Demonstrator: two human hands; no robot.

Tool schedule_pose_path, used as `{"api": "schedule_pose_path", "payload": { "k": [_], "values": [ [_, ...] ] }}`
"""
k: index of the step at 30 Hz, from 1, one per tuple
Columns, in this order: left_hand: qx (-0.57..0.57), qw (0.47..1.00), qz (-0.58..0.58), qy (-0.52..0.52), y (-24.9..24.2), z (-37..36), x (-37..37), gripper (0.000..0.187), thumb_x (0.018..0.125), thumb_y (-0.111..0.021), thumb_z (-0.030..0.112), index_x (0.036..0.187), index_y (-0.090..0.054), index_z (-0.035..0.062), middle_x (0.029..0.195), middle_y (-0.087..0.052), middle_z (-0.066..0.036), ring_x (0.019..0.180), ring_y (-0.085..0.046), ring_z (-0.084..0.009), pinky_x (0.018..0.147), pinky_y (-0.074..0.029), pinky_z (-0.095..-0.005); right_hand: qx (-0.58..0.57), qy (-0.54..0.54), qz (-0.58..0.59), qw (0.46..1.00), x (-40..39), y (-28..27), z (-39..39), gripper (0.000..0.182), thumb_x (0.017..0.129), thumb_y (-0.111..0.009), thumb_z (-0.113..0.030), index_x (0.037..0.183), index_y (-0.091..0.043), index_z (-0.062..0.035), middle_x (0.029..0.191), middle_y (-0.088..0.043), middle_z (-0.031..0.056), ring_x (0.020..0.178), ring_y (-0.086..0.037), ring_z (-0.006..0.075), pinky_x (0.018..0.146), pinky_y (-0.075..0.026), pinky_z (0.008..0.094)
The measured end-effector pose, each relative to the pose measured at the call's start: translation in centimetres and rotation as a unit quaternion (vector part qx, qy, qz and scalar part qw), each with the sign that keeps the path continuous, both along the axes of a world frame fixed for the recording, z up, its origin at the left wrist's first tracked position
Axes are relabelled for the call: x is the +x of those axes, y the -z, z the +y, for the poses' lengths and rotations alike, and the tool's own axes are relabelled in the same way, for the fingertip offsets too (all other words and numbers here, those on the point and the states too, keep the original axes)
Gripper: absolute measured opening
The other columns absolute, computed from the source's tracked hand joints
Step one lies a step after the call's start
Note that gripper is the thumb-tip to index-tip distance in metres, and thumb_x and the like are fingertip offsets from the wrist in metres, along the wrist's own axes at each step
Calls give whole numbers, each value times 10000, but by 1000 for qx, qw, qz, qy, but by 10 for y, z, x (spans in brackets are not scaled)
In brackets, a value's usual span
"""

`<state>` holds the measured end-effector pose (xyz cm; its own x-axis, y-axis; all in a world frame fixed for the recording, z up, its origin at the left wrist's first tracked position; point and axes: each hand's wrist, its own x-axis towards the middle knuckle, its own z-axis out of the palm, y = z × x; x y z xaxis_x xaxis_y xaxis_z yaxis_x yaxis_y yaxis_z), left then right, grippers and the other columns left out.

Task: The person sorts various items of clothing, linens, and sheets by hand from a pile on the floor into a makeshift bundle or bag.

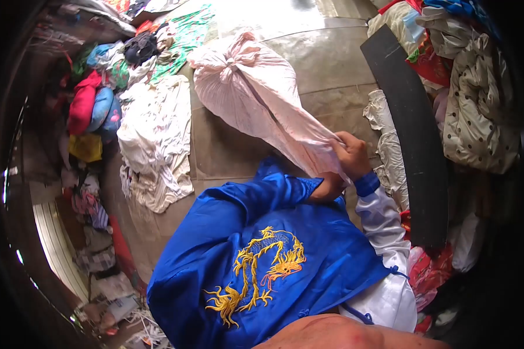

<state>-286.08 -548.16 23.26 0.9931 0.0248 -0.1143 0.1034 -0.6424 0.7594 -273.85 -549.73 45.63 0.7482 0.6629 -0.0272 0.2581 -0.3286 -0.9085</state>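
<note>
A pale pink, wrinkled cloth stretches over the brown floor covering, gathered into a knot at its far end and narrowing toward me. My right hand, coming out of a blue cuff and white sleeve, has its fingers closed round the near end of the cloth. Just below it is my left hand, bent across my body and closed at the cloth's lower edge. The cloth hides most of the left fingers. My blue jacket, embroidered with a golden dragon, fills the lower middle of the view.
A white crumpled garment lies on the left, near a heap of mixed clothes. On the right stands a long dark board, with a rolled white cloth along it. Beyond it hangs a polka-dotted cream fabric.
</note>
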Motion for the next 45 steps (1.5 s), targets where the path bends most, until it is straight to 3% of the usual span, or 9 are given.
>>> {"api": "schedule_pose_path", "payload": {
  "k": [1, 5, 8, 20, 25, 27, 28, 40, 45],
  "values": [
    [285, 929, 190, 138, -83, -9, 14, 260, 940, -466, 211, 1137, -588, 92, 1094, -602, -118, 1006, -601, -209, 788, -516, -324, 27, -34, 17, 999, -5, 3, -1, 168, 852, -627, -130, 940, -664, 8, 790, -678, 173, 745, -692, 228, 661, -517, 327],
    [-734, 637, 64, -227, -98, -15, -42, 414, 989, -415, 413, 1262, -497, 112, 1247, -519, -63, 1130, -519, -151, 986, -416, -269, 131, -179, -8, 975, -45, 0, -8, 157, 813, -646, -105, 930, -657, -2, 771, -665, 183, 735, -682, 282, 643, -516, 343],
    [-549, 765, 23, -337, -55, -35, -97, 378, 996, -393, 318, 1280, -477, 83, 1220, -532, -84, 1110, -537, -175, 951, -444, -290, 143, -240, -6, 960, -74, -5, -9, 137, 806, -640, -116, 906, -655, -24, 783, -649, 220, 755, -657, 366, 666, -525, 402],
    [-713, 463, -26, -526, -17, -134, -145, 347, 981, -436, 277, 1244, -509, 63, 1143, -593, -95, 1044, -581, -213, 914, -472, -342, -168, -652, -122, 729, -205, 123, -8, 617, 770, -597, -136, 1356, -417, -71, 974, -664, 196, 925, -642, 374, 792, -504, 449],
    [-429, 709, -100, -551, -26, -125, -138, 334, 975, -453, 260, 1229, -522, 55, 1110, -618, -99, 1016, -600, -229, 899, -484, -364, 54, -390, 39, 918, -161, 133, -72, 391, 813, -625, -38, 1199, -588, -91, 1017, -670, 118, 894, -665, 235, 779, -527, 336],
    [-547, 576, -139, -592, -13, -117, -122, 328, 973, -460, 253, 1223, -528, 52, 1097, -628, -101, 1005, -607, -236, 893, -488, -373, -29, -230, 36, 972, -124, 152, -92, 305, 824, -606, -99, 1126, -599, -52, 909, -686, 137, 818, -677, 260, 741, -537, 356],
    [-738, 253, -199, -593, 8, -117, -113, 348, 979, -477, 283, 1239, -510, 54, 1120, -610, -101, 1026, -594, -225, 880, -491, -376, -100, -193, 30, 976, -106, 161, -102, 287, 830, -602, -137, 1099, -603, -38, 881, -687, 145, 796, -679, 262, 730, -537, 352],
    [-725, 239, -138, -631, -21, -124, -95, 388, 1014, -351, 266, 1301, -469, 33, 1272, -563, -116, 1186, -537, -252, 1008, -439, -411, -41, -102, 825, 554, -115, 239, -100, 640, 894, -571, -492, 1308, -473, -13, 1230, -587, 171, 1101, -586, 301, 1011, -426, 444],
    [-741, 215, -47, -634, 6, -150, -93, 261, 955, -516, 191, 1171, -558, 52, 1070, -638, -115, 991, -620, -252, 871, -522, -386, -190, -65, 636, 745, -86, 261, -103, 273, 837, -637, -77, 1083, -632, 42, 967, -686, 161, 813, -674, 262, 770, -531, 383]
  ]
}}
